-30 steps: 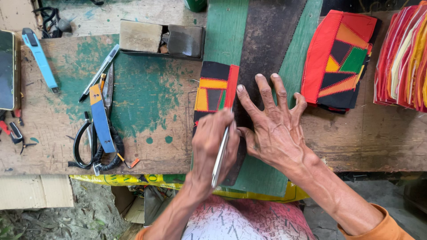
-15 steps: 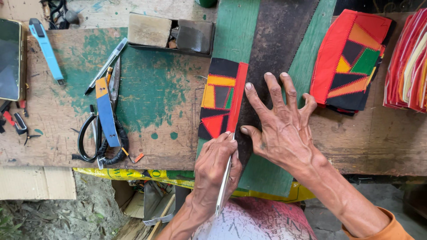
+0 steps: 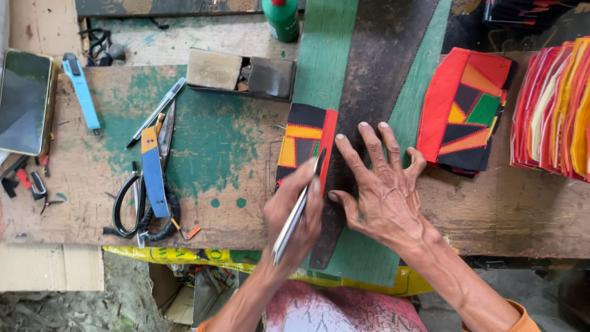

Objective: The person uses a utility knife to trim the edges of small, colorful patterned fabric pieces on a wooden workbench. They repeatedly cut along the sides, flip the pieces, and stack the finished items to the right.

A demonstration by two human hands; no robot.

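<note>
Left hand grips a metal knife, probably cutting the patchwork strip; right hand, fingers spread, pins the saw blade.

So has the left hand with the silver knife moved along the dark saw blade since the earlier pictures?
Yes. The left hand with the silver knife has moved up along the dark saw blade, away from the bench's near edge.

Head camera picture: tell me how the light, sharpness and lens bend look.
Head view: soft even daylight, with only faint shadows under the right hand; the patchwork cloth and saw blade are sharp; the left hand and its metal knife look slightly motion-blurred; the phone screen shows dull glare; the bench edges bow slightly.
</note>
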